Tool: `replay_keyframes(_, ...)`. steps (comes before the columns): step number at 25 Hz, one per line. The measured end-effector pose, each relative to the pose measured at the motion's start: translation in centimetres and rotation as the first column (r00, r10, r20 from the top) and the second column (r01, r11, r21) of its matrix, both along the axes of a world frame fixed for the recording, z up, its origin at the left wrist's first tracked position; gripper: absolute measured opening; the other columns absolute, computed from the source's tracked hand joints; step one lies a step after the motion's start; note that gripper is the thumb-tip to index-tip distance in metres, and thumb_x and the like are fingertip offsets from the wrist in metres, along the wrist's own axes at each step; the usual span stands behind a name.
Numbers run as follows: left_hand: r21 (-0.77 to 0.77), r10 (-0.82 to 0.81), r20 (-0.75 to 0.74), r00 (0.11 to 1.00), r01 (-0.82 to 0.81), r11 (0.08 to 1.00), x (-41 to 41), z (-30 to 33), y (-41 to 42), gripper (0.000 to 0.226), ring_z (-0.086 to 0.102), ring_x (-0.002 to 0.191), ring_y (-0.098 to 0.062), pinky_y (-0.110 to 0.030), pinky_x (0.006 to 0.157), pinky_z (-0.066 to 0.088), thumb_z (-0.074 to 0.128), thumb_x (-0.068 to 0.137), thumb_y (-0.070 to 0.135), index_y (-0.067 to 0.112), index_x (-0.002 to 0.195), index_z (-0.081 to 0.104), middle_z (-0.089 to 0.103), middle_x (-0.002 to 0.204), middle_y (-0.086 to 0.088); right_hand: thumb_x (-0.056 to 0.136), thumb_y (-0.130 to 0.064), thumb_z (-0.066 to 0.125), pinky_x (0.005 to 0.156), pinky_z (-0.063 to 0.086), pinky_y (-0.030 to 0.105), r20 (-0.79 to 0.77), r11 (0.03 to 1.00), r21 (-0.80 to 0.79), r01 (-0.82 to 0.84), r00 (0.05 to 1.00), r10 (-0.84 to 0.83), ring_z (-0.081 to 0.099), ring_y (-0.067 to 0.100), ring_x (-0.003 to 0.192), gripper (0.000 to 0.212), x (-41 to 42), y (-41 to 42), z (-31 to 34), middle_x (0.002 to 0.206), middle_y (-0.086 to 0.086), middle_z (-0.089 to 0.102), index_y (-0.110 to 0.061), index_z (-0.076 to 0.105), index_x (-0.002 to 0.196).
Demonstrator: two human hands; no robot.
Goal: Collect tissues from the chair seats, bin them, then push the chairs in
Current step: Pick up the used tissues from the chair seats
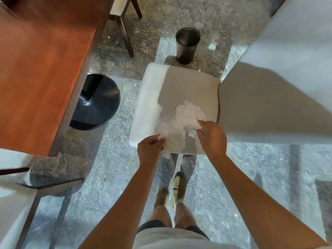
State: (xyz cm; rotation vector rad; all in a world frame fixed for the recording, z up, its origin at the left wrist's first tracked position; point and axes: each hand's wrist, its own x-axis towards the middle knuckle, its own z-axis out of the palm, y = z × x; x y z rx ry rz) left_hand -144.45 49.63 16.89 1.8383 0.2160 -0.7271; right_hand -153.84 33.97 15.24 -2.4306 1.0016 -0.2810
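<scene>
Crumpled white tissues (pixel 181 123) lie in a heap on the near part of a white cushioned chair seat (pixel 179 83). My left hand (pixel 150 150) pinches the near left edge of the heap at the seat's front edge. My right hand (pixel 212 137) pinches the tissue at the heap's right side. The chair's white backrest (pixel 269 97) rises to the right of the seat. A dark cylindrical bin (pixel 186 45) stands on the floor just beyond the seat.
A reddish wooden table (pixel 41 69) fills the left, with its round black base (pixel 97 103) on the floor. Another chair (pixel 122 13) stands at the far side, and a third chair (pixel 18 194) sits at the near left. The floor is mottled stone.
</scene>
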Motion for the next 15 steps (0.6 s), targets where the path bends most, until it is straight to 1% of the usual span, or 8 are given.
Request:
replay_keyframes(2,-0.030,-0.041,0.011,0.999,0.041,0.999,-1.8,2.1,0.6,0.023,0.064,0.072,-0.019,-0.045,0.083,0.056,0.073,0.075,0.010,0.007,0.098,0.072,0.068,0.055,0.020,0.085,-0.008,0.060,0.085,0.049,0.035,0.020,0.997,0.052,0.064,0.998,-0.065,0.060,0.031,0.102,0.032,-2.3,1.9,3.3,0.113,0.014,0.067,-0.012,0.062,0.117)
replay_keyframes(4,-0.072,-0.078,0.006,0.997,0.078,0.994,-3.6,3.6,1.3,0.028,0.062,0.073,-0.017,-0.040,0.087,0.054,0.072,0.077,0.008,0.004,0.105,0.069,0.067,0.055,0.020,0.087,-0.009,0.059,0.087,0.048,0.034,0.042,0.991,0.062,0.116,0.992,-0.118,0.059,0.030,0.104,0.032,-4.7,3.5,5.9,0.115,0.014,0.066,-0.013,0.061,0.119)
replay_keyframes(5,-0.089,-0.098,0.006,0.995,0.099,0.991,-4.6,4.3,1.7,0.029,0.061,0.071,-0.016,-0.037,0.086,0.053,0.071,0.077,0.006,0.002,0.106,0.068,0.066,0.054,0.020,0.087,-0.010,0.058,0.086,0.048,0.033,0.045,0.989,0.055,0.140,0.989,-0.142,0.059,0.029,0.104,0.032,-6.0,4.3,7.0,0.115,0.014,0.066,-0.013,0.061,0.119)
replay_keyframes(7,-0.113,-0.145,0.028,0.989,0.147,0.983,-6.8,5.9,2.4,0.027,0.058,0.066,-0.014,-0.035,0.079,0.052,0.070,0.078,0.005,0.002,0.105,0.068,0.065,0.055,0.016,0.088,-0.012,0.058,0.086,0.048,0.034,0.049,0.977,0.048,0.210,0.976,-0.212,0.059,0.030,0.105,0.031,-8.9,5.5,8.7,0.115,0.013,0.065,-0.014,0.061,0.118)
replay_keyframes(8,-0.114,-0.170,0.033,0.985,0.172,0.978,-8.0,6.5,2.6,0.025,0.058,0.066,-0.013,-0.033,0.076,0.053,0.070,0.079,0.005,0.003,0.104,0.068,0.066,0.060,0.012,0.088,-0.012,0.057,0.085,0.048,0.034,0.054,0.968,0.057,0.244,0.967,-0.247,0.059,0.030,0.104,0.031,-10.3,5.9,9.3,0.114,0.014,0.066,-0.013,0.061,0.118)
replay_keyframes(11,-0.098,-0.247,0.050,0.968,0.251,0.963,-11.4,7.6,2.8,0.024,0.058,0.067,-0.015,-0.033,0.076,0.053,0.070,0.078,0.008,0.003,0.102,0.069,0.066,0.073,-0.002,0.086,-0.012,0.057,0.082,0.048,0.033,0.064,0.944,0.071,0.321,0.943,-0.326,0.060,0.030,0.103,0.031,-14.9,6.9,11.0,0.111,0.014,0.066,-0.013,0.062,0.117)
replay_keyframes(13,-0.091,-0.292,0.077,0.953,0.298,0.950,-13.8,8.2,2.5,0.022,0.056,0.064,-0.017,-0.034,0.074,0.052,0.071,0.078,0.007,0.003,0.100,0.070,0.065,0.070,-0.004,0.086,-0.011,0.058,0.083,0.046,0.033,0.081,0.931,0.070,0.359,0.928,-0.364,0.059,0.030,0.104,0.032,-18.1,7.0,11.9,0.112,0.015,0.066,-0.013,0.062,0.118)
replay_keyframes(15,-0.090,-0.334,0.109,0.936,0.344,0.935,-16.5,8.5,1.9,0.020,0.054,0.060,-0.016,-0.030,0.066,0.051,0.070,0.078,0.003,0.005,0.097,0.070,0.063,0.066,-0.003,0.086,-0.009,0.057,0.084,0.045,0.033,0.106,0.921,0.085,0.381,0.915,-0.388,0.059,0.031,0.105,0.033,-21.4,6.7,12.6,0.112,0.016,0.065,-0.012,0.061,0.119)
